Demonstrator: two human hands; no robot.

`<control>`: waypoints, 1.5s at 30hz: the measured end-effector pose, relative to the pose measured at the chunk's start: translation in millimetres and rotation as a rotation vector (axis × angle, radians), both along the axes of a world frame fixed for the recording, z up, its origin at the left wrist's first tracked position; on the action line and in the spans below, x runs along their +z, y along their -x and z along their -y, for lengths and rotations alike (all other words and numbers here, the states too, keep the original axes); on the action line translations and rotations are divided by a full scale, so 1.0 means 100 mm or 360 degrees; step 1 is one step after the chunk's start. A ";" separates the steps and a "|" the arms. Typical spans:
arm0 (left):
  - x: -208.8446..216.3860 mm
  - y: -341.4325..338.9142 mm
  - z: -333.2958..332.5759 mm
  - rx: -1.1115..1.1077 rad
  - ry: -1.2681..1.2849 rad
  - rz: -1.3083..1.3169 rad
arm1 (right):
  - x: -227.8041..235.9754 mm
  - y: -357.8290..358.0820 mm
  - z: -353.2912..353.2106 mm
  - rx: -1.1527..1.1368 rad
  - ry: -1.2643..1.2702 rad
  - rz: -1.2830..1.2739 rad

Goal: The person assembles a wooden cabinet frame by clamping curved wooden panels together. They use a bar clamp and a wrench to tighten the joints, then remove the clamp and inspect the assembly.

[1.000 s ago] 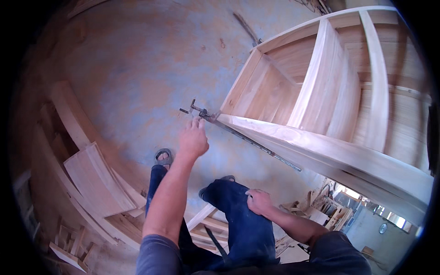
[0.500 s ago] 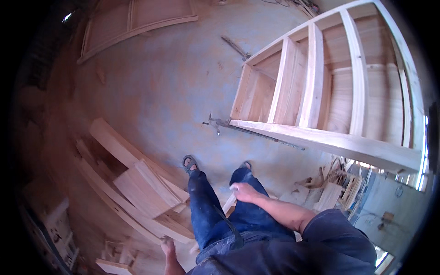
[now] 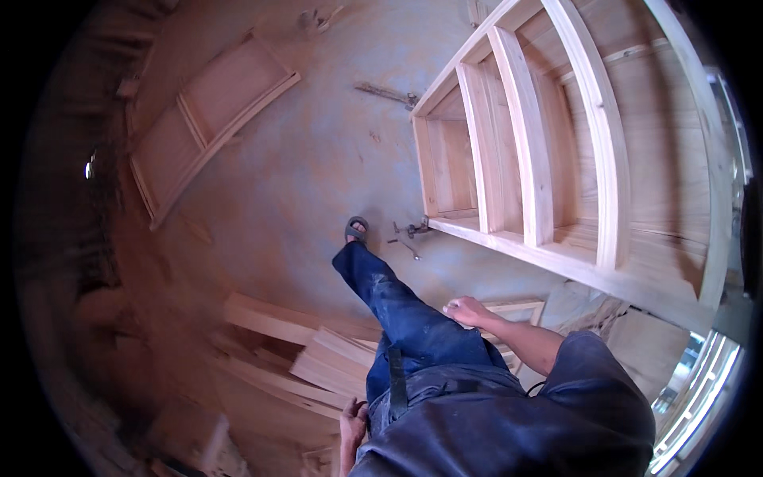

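My right hand (image 3: 470,312) hangs in front of my right thigh, its fingers curled together. A pale spot shows at its fingertips, too small to make out. Low on my left side, my left hand (image 3: 352,420) hangs beside my hip, fingers loosely bent and partly apart, with nothing seen in it. Nearest to it is a stack of wooden boards (image 3: 334,362) on the floor. To the right lies a large pale wooden frame (image 3: 524,151) with several crosspieces and panelled insides. A metal clamp (image 3: 413,230) sits at its near left corner.
A panelled wooden frame (image 3: 195,127) lies on the floor at the far left. Beyond the clamp, a narrow bar (image 3: 381,91) lies by the large frame's far corner. Another light wooden frame (image 3: 524,308) is low behind my right forearm. My sandalled foot (image 3: 356,230) is near the clamp.
My view has turned and moved forward; the large frame and clamp are closer. One leg has stepped ahead. Both hands stay low, the left one now nearer my hip.
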State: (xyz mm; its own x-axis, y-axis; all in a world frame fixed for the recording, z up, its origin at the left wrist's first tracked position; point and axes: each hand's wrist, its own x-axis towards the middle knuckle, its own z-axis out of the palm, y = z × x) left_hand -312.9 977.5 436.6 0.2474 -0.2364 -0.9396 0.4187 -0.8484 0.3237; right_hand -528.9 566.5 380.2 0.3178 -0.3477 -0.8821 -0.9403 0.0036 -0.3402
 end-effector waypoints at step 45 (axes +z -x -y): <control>0.73 -5.81 7.36 -0.2718 -0.0328 -0.0325 | 0.93 -4.88 0.80 -0.1249 -0.0625 0.0389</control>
State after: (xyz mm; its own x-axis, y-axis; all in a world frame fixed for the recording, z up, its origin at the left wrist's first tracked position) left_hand 268.1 241.8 509.7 -0.2510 0.0346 -0.9674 -0.9063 -0.3594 0.2224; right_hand -40.5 486.6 472.7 0.3105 -0.2319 -0.9219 -0.5206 0.7699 -0.3690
